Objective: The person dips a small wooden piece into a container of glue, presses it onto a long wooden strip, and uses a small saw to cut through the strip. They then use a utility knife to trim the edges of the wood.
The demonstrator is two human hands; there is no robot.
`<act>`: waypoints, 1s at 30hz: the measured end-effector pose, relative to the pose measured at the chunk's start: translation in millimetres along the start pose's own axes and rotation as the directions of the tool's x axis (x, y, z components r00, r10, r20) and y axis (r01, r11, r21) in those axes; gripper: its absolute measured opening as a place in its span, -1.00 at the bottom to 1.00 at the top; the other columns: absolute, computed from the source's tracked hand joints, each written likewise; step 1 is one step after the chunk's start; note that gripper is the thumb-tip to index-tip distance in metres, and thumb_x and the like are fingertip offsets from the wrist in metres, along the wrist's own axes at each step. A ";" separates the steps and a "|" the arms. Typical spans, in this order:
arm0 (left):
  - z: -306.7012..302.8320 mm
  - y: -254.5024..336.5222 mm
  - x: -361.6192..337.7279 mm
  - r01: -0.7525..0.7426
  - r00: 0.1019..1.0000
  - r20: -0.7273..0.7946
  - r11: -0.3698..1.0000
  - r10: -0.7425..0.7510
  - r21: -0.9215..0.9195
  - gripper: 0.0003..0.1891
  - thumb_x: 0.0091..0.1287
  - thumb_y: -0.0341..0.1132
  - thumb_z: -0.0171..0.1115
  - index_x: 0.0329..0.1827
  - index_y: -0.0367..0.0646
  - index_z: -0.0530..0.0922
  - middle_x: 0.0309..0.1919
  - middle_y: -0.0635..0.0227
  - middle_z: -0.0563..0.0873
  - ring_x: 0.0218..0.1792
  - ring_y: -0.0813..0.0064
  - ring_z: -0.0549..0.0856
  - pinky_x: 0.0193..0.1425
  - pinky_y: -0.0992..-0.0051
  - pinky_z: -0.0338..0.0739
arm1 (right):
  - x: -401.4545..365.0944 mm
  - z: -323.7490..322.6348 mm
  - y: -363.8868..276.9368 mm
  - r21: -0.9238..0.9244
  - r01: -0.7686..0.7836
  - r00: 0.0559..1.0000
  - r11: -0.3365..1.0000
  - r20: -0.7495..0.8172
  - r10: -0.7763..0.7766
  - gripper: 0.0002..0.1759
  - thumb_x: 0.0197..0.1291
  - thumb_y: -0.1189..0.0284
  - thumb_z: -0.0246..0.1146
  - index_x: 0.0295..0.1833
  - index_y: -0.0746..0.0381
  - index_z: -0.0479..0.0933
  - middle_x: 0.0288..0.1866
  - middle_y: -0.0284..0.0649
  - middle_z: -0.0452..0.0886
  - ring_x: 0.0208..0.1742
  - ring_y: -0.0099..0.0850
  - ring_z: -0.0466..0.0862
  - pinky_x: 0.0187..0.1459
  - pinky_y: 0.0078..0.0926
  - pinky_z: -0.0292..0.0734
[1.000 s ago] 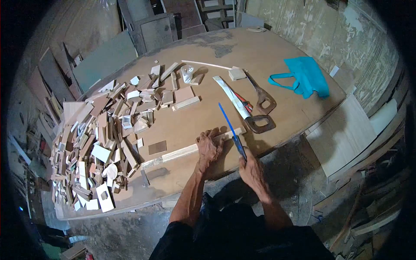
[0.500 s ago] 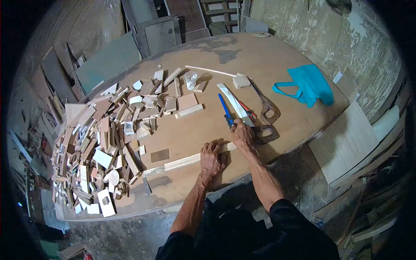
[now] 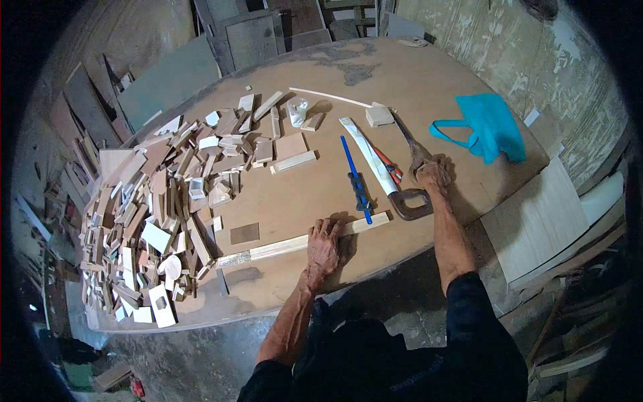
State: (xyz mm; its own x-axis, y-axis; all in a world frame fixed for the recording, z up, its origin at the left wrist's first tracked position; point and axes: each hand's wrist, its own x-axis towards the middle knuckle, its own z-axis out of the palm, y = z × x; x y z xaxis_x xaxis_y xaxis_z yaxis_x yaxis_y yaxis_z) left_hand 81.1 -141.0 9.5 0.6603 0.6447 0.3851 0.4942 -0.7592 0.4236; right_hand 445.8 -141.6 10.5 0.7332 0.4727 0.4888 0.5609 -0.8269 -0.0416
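Note:
My left hand (image 3: 324, 246) presses down on a long pale wooden strip (image 3: 281, 250), fingers bent over it and closed against its edge. The strip lies along the near side of the table. My right hand (image 3: 435, 174) is closed around the brown wooden handle of a handsaw (image 3: 406, 134), whose blade points away toward a small wood block (image 3: 379, 115). Between my hands lies a blue rod with a black fitting (image 3: 357, 184). Beside it rest a second saw with a white-looking blade (image 3: 370, 159) and a red-and-black tool (image 3: 388, 165).
A large pile of wood offcuts (image 3: 167, 201) covers the left of the table (image 3: 288, 194). A clear plastic cup (image 3: 297, 112) stands near the middle, and a brown rectangular piece (image 3: 244, 234) lies near the strip. A teal bag (image 3: 487, 130) sits at the right.
My right hand has let go of the blue rod, which now lies on the table near the strip, and has moved right to the handsaw handle. My left hand stays on the strip.

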 end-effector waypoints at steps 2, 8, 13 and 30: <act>3.4 -2.5 -3.6 0.009 1.000 0.029 0.998 -0.011 0.062 -0.46 0.16 -0.19 0.31 0.25 -0.10 0.55 0.14 0.18 0.57 0.16 0.09 0.49 0.22 0.12 0.38 | 19.5 6.8 12.4 0.122 0.055 0.947 0.991 0.309 -0.090 -0.43 0.14 0.23 0.23 0.25 0.27 0.52 0.17 0.15 0.61 0.23 0.08 0.60 0.19 0.04 0.54; 3.4 -4.2 -7.3 0.017 0.999 0.040 0.997 -0.021 0.079 -0.45 0.16 -0.22 0.30 0.26 -0.14 0.53 0.16 0.15 0.55 0.18 0.05 0.48 0.26 0.12 0.37 | 51.3 7.0 6.7 0.408 -0.165 0.927 0.898 0.375 0.000 -0.47 0.12 0.35 0.25 0.20 0.36 0.50 -0.04 0.17 0.69 0.03 0.14 0.69 0.05 0.03 0.62; -26.5 -6.9 -23.1 0.027 1.000 0.001 0.997 -0.027 0.076 -0.37 0.07 -0.40 0.27 0.33 -0.10 0.49 0.26 0.10 0.47 0.29 0.00 0.42 0.45 0.03 0.25 | 70.3 -15.7 23.2 0.617 -0.107 0.976 0.779 0.214 -0.036 -0.62 0.26 0.35 0.25 0.10 0.36 0.47 -0.19 0.00 0.68 -0.17 -0.11 0.72 -0.19 -0.18 0.67; -170.7 -143.0 -186.1 0.873 0.488 -0.577 0.352 -0.655 0.338 -0.42 0.32 -0.21 0.18 0.40 -0.15 0.32 0.28 0.03 0.42 0.28 -0.08 0.40 0.18 -0.08 0.41 | -203.4 -240.6 38.3 0.868 -0.496 0.868 -0.014 0.496 -0.009 -0.67 0.28 0.43 0.34 0.12 0.20 0.47 -0.18 -0.32 0.59 -0.50 -0.70 0.46 -0.51 -0.71 0.48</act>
State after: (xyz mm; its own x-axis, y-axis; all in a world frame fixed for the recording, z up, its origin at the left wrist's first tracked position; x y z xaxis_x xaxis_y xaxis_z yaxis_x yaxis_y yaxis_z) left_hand -208.9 -137.1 17.1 -0.3280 0.8634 0.3834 0.9415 0.2654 0.2078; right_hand 225.6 -342.7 119.2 0.8221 0.5694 -0.0076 -0.0379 0.0414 -0.9984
